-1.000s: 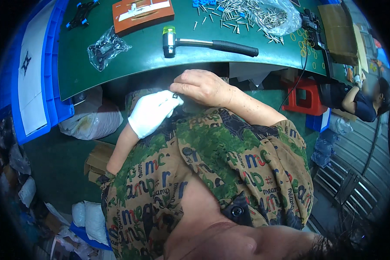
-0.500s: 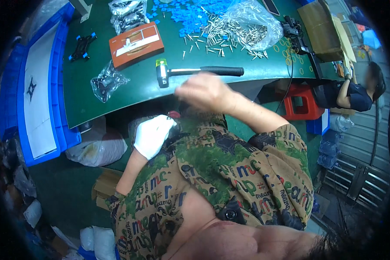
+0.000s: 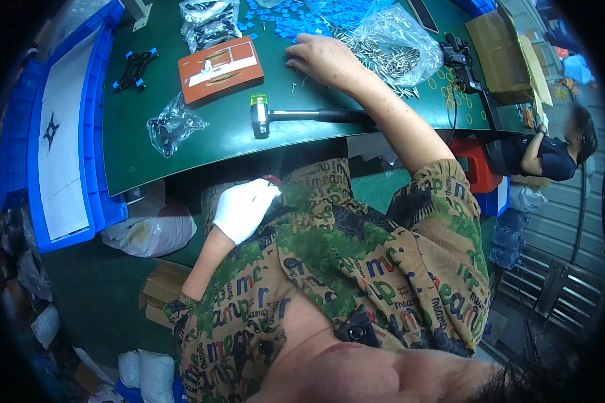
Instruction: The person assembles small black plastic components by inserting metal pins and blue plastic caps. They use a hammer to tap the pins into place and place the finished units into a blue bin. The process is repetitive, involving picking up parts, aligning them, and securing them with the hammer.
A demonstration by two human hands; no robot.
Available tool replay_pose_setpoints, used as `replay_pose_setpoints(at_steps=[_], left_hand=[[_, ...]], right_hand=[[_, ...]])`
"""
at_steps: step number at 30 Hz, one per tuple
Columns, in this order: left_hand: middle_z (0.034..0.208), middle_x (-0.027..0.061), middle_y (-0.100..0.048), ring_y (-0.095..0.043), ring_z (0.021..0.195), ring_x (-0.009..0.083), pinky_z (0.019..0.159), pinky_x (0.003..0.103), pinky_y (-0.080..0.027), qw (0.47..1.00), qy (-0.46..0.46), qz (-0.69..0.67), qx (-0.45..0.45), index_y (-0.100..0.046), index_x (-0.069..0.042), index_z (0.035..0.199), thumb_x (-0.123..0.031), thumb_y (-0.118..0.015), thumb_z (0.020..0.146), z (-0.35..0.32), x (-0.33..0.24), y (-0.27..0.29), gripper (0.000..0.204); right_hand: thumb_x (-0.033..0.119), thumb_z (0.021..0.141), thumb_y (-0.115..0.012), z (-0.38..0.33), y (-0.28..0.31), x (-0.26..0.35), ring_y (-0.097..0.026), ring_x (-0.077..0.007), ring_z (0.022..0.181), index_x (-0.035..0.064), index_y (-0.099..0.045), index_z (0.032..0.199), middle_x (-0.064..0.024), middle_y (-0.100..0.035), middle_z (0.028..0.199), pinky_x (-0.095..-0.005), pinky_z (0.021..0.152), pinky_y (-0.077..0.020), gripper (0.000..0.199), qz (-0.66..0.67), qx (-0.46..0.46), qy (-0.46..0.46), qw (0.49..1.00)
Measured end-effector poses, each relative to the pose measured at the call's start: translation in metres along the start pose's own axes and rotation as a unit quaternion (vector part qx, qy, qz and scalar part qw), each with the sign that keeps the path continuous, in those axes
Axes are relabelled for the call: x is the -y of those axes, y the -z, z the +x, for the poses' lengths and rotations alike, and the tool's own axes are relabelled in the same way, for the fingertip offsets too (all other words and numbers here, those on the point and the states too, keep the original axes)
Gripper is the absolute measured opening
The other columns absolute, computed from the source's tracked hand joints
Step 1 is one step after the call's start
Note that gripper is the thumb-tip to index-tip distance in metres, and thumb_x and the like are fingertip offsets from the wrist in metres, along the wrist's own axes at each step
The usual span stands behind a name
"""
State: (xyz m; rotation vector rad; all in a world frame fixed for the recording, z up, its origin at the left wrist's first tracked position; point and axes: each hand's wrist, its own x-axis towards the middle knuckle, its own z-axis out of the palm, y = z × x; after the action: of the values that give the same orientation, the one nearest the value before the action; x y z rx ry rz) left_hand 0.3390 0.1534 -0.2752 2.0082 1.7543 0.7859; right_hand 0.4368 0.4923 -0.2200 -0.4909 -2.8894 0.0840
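My left hand (image 3: 244, 211), in a white glove, is closed over my lap with its fingers together. A small red thing shows at its fingertips, and what the hand holds is hidden. My bare right hand (image 3: 326, 59) reaches over the green table, fingers bent down at the left edge of a heap of metal screws or pins (image 3: 386, 57). Any piece between those fingers is too small to make out. A mallet (image 3: 261, 117) with a yellow-green face lies below this hand, its black handle partly behind my forearm. Many small blue pieces (image 3: 292, 20) lie beyond the hand.
A brown-red box (image 3: 222, 69) stands left on the table (image 3: 215, 134), near a bagged black part (image 3: 173, 127) and a black four-armed part (image 3: 134, 69). A blue tray (image 3: 91, 148) is at far left. Rubber rings (image 3: 460, 92) and a cardboard box (image 3: 501, 57) lie right. Another person (image 3: 554, 151) works there.
My right hand has moved from above my lap, near the mallet, up and away to the scattered metal pieces. My left hand stays nearly in place over my lap.
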Motion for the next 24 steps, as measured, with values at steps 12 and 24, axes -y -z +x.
replay_pose_setpoints(at_steps=[12, 24], left_hand=[[0.086, 0.0064, -0.064, -0.064, 0.062, 0.0203, 0.059, 0.033, -0.052, 1.000, -0.024, -0.010, 0.011, -0.068, -0.011, 0.105, -0.013, -0.060, 0.094, 0.000, -0.002, -0.002, 0.014], [0.085, 0.0056, -0.063, -0.063, 0.062, 0.0199, 0.061, 0.034, -0.051, 0.999, 0.004, -0.040, 0.015, -0.069, -0.011, 0.101, -0.017, -0.056, 0.099, 0.001, -0.001, -0.007, 0.014]], right_hand=[[0.031, 0.098, -0.064, 0.024, -0.002, -0.018, -0.070, -0.0334, 0.100, 0.0091, -0.075, 0.110, -0.0133, -0.070, 0.107, -0.0451, 0.087, -0.0562, 0.027, 0.001, 0.024, 0.031, 0.999], [0.031, 0.097, -0.065, -0.016, -0.006, 0.022, -0.070, -0.0309, 0.093, 0.0106, -0.075, 0.107, -0.0104, -0.068, 0.098, -0.0437, 0.085, -0.0558, 0.024, 0.019, -0.010, 0.118, 0.993]])
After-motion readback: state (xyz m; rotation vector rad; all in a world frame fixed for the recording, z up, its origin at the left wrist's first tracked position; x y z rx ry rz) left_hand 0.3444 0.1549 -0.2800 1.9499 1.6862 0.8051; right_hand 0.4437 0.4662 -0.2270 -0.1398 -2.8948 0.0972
